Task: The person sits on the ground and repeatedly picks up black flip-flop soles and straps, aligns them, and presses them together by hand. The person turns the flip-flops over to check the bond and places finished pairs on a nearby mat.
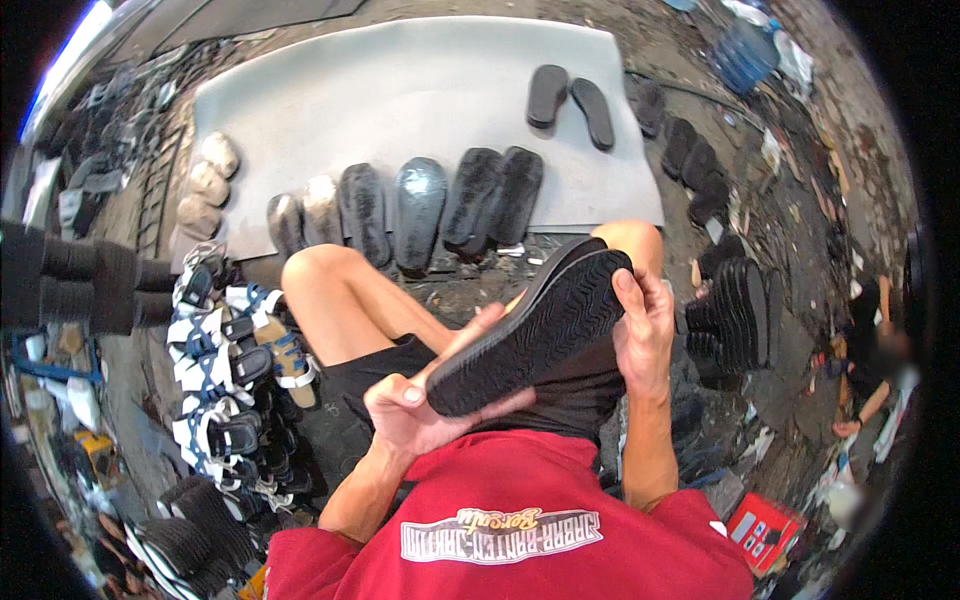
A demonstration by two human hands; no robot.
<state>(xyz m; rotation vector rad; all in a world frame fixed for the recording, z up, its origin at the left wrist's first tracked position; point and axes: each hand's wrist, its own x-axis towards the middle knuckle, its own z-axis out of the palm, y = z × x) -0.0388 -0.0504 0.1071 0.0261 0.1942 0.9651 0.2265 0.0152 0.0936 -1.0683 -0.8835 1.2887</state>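
Over my lap, both hands hold a black shoe sole point(535, 335), its wavy tread facing up. A second dark layer shows along its far edge; whether the two are joined, I cannot tell. My left hand point(405, 415) grips the lower left end, thumb along the edge and fingers stretched underneath. At the upper right end, my right hand point(645, 325) pinches the rim between thumb and fingers. Beyond my knees, several dark soles point(362, 212) lie in a row at the near edge of a pale sheet point(400, 90), one with a shiny face point(420, 195).
Two dark soles point(547, 97) lie at the sheet's far right. Beige pieces point(208, 183) sit at its left edge. Sandals with blue and white straps point(235, 365) pile up on my left. Stacked black soles point(738, 315) stand at right, near a red box point(763, 535). Another person's hand point(847, 428) shows at far right.
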